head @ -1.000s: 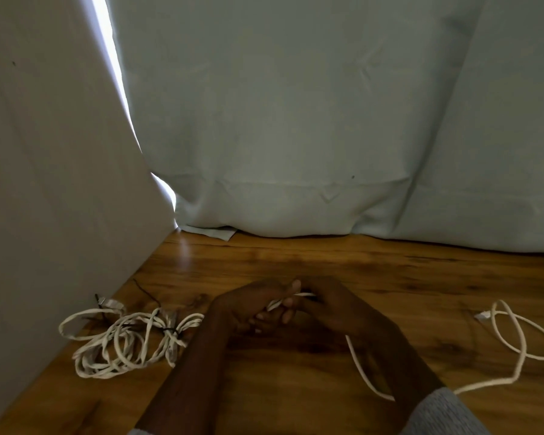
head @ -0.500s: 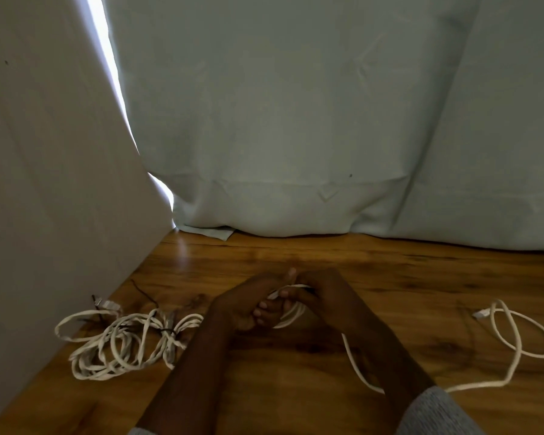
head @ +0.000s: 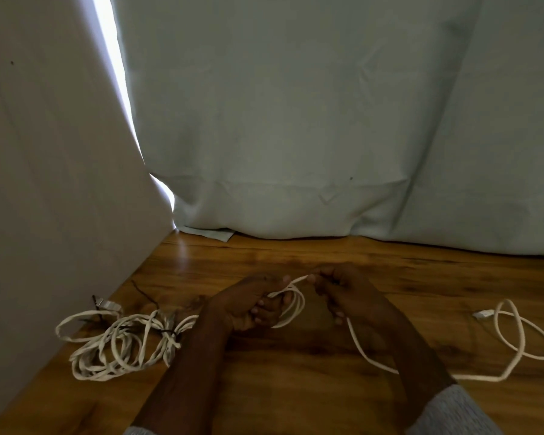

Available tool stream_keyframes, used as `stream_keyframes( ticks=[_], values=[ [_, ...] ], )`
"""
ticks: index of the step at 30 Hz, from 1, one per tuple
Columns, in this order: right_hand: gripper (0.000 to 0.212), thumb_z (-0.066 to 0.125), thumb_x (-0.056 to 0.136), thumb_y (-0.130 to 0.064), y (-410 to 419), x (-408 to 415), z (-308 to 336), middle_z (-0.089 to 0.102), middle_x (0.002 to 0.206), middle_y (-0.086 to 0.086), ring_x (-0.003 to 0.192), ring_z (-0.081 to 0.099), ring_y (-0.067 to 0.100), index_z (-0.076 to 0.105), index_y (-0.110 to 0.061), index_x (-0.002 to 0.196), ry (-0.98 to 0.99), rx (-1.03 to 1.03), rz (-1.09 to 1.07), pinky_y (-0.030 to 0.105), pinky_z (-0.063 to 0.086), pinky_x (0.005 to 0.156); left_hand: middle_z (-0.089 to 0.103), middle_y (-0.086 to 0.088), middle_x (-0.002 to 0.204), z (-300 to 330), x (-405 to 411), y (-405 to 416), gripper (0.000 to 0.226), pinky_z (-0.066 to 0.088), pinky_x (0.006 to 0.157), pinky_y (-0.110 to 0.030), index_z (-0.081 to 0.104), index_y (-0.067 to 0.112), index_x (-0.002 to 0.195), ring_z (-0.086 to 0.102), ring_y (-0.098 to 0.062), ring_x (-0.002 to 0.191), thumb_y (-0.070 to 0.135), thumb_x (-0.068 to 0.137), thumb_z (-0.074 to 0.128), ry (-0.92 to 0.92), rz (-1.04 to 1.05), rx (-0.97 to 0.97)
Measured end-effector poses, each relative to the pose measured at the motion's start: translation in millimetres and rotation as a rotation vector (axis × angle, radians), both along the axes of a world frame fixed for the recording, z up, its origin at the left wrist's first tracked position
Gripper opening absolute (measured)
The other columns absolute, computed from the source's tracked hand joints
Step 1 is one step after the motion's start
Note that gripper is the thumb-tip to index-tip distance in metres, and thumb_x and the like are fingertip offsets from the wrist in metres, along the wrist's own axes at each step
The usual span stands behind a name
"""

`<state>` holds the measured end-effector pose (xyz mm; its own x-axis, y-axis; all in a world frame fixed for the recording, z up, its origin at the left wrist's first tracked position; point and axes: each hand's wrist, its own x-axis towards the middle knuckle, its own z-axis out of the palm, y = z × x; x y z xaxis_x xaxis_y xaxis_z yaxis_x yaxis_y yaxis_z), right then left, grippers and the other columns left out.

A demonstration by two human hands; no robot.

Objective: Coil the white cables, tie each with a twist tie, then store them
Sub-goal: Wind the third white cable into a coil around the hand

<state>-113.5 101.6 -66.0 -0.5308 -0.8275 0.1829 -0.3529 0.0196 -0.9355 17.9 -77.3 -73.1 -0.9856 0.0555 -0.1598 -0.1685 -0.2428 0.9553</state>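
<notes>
Near the middle of a wooden table [head: 296, 387], seen from a head-worn camera looking down, two bare hands work a white cable [head: 296, 304]; the left hand [head: 248, 304] has its fingers curled round a small bundle of loops, and the right hand [head: 343, 291] pinches the strand where it leaves that bundle, its lower fingers closed loosely on the cable as it runs on.

Compared with a second ago, the hands have drawn slightly apart; where only a short bit of cable showed between the fingers, a few rounded loops now hang from the left hand; this suggests the coiling of this cable has properly begun, though most of its length is not yet gathered.

The loops in the left hand stand roughly upright, their long axis running from the fingertips down towards the table; the short strand between the hands lies nearly level, rising a little to the right; the loose tail [head: 515, 340] drops from the right hand, sweeps across the table to the right, and ends in a flat loop with its connector [head: 482, 314] pointing left.

To the left lies a heap of other white cables [head: 117, 343], loosely looped, with dark twist ties [head: 168, 332] among them; pale curtains [head: 296, 120] hang behind the table.
</notes>
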Motion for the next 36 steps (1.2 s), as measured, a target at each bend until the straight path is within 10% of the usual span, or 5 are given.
stream_keyframes(
  ticks=[5,9,15,19,36],
  values=[
    [0.023,0.054,0.103,-0.017,-8,10,-2,0.060,0.055,-0.017,0.042,0.051,0.000,0.074,-0.008,0.097,0.185,-0.152,-0.161,0.010,0.034,0.045,0.032,0.007,0.051,0,-4,6,0.040,0.021,0.046,-0.022,0.064,0.004,0.088,0.027,-0.003,0.040,0.039,0.099,0.047,0.069,-0.001,0.070],
    [0.025,0.050,0.105,-0.022,-14,8,-7,0.061,0.064,-0.030,0.058,0.058,-0.005,0.068,-0.028,0.089,0.409,-0.092,-0.211,0.008,0.035,0.055,0.036,0.006,0.054,-1,-7,2,0.037,0.025,0.049,-0.024,0.067,0.002,0.097,0.031,-0.004,0.043,0.036,0.097,0.050,0.177,0.004,0.206],
    [0.026,0.044,0.106,-0.026,-19,9,-17,0.063,0.102,-0.024,0.084,0.057,-0.012,0.059,-0.034,0.126,0.593,0.078,-0.133,0.012,0.039,0.075,0.042,0.004,0.066,0,-11,2,0.048,0.038,0.055,-0.022,0.051,-0.012,0.128,0.040,-0.004,0.054,0.027,0.100,0.050,0.317,0.012,0.334],
    [0.043,0.042,0.105,-0.036,-18,20,-16,0.062,0.132,-0.006,0.112,0.061,0.013,0.036,-0.037,0.147,0.677,0.335,-0.097,0.028,0.046,0.089,0.044,0.001,0.071,3,-12,-2,0.062,0.043,0.058,-0.024,0.049,-0.016,0.132,0.045,-0.007,0.057,0.026,0.090,0.068,0.378,0.133,0.406],
    [0.028,0.040,0.105,-0.036,-29,55,-2,0.067,0.104,0.006,0.088,0.064,0.024,0.055,-0.019,0.120,1.002,0.483,0.003,0.035,0.050,0.070,0.071,-0.007,0.080,10,-24,6,0.023,0.058,0.067,-0.024,0.060,-0.003,0.104,0.071,-0.018,0.075,0.011,0.103,0.041,0.435,0.701,0.240]
  ],
)
